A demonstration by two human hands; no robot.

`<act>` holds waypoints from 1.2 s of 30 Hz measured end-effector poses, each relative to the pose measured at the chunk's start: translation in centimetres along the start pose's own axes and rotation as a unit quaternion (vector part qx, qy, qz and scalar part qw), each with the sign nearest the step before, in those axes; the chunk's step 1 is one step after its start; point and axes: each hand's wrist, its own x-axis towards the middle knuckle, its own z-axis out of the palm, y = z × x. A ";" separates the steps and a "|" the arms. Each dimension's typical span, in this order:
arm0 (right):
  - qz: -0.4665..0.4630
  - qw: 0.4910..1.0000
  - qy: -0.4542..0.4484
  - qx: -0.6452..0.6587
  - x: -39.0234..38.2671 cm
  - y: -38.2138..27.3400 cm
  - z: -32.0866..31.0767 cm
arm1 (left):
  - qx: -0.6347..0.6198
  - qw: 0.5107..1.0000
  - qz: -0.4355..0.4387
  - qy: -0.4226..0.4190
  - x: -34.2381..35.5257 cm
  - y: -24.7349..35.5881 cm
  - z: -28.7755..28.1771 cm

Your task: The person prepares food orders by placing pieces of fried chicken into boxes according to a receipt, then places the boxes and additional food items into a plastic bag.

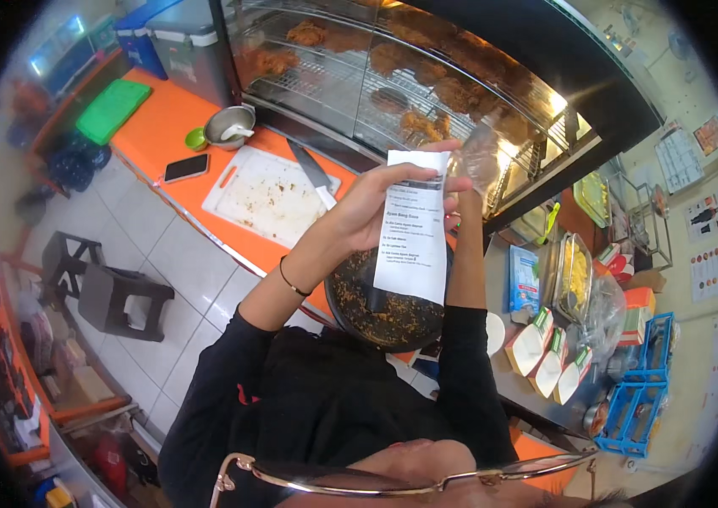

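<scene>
My left hand (367, 195) pinches a long white printed receipt (414, 245), with the thumb across its front and fingertips showing past its edges. The slip hangs over a round dark pan (376, 317) strewn with brown crumbs. Beside the paper, my right hand (479, 161) is raised in a clear plastic glove close to the glass display warmer (359, 85). Its fingers look stretched upward with nothing visible in them, though glare blurs them. A knife (312, 173) lies on the crumb-covered white cutting board (270, 199) left of my left hand.
Fried pieces (422, 127) sit on the warmer's racks. Left on the orange counter (151, 127) are a phone (186, 168), metal bowl (230, 127) and green board (113, 110). Rightward stand paper food boxes (549, 368), a glass container (573, 275) and blue baskets (634, 415). Dark stools (126, 292) stand on the floor.
</scene>
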 end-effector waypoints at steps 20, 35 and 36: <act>-0.075 0.901 -0.168 -0.393 14.3 5.7 -2.4 | -0.011 0.993 -0.113 -0.028 2.9 9.3 -3.4; 0.088 0.893 -0.295 -0.329 -20.1 2.2 -6.3 | -0.053 0.993 -0.102 -0.034 4.3 9.7 -4.7; 0.046 0.910 -0.231 -0.341 -19.4 1.8 -7.1 | -0.060 0.989 -0.122 -0.054 5.1 9.4 -4.6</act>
